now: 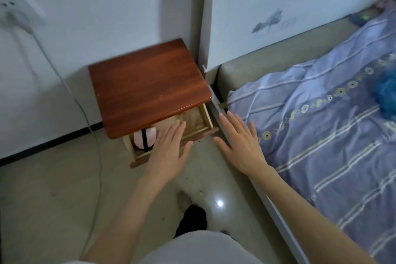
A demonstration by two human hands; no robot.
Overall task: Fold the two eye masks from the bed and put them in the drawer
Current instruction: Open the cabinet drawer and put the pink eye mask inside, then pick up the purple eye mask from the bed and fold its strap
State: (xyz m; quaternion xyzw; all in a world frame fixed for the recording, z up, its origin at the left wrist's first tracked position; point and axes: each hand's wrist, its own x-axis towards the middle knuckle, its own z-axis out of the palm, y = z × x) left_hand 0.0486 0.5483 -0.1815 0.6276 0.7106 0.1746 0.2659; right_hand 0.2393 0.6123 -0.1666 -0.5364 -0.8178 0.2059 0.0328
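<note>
Hovering flat, spread and empty, the left hand is held over the open drawer, a folded mask just left of it, while the right hand, equally empty, is turned bedward, probably for the second.

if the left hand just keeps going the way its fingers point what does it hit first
Most likely the underside edge of the nightstand top over the open drawer: the left hand, flat and open, points up and right across it. The pink eye mask lies left of that line. Depth is unclear.
</note>
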